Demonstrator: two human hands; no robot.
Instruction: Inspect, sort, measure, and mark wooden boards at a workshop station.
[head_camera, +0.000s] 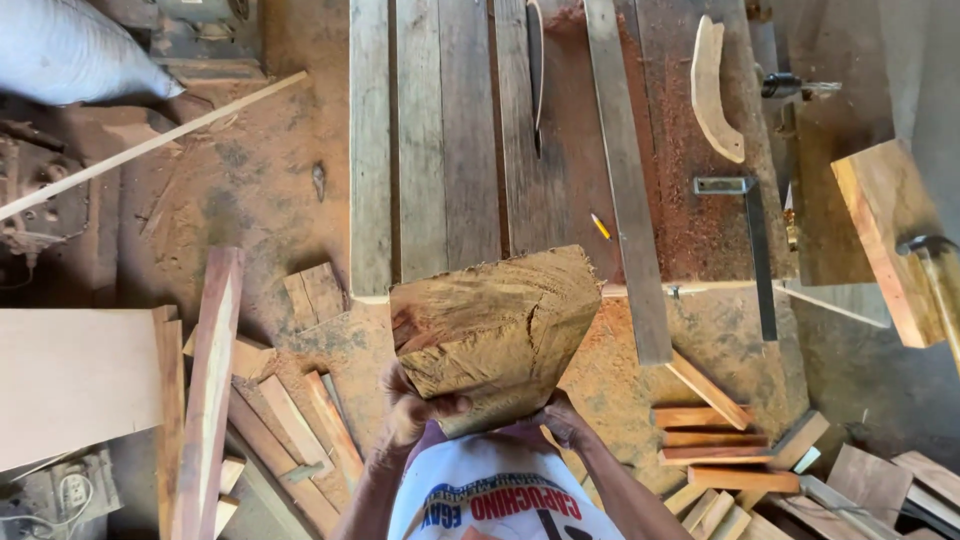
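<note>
I hold a thick, rough-sawn block of wood (495, 325) up in front of my chest, its split end face toward the camera. My left hand (412, 408) grips its lower left side with the fingers wrapped around the edge. My right hand (562, 420) holds the lower right underside, partly hidden by the block. The block hangs over the near edge of a wooden workbench (450, 150) with a saw blade (536, 70) set in a slot.
On the bench lie a long wooden fence bar (628, 180), a curved wood piece (712, 90), a yellow pencil (599, 226) and a metal square (757, 240). Offcuts (715, 450) litter the sawdust floor right; planks (210, 390) lean left. A hammer (935, 275) rests at far right.
</note>
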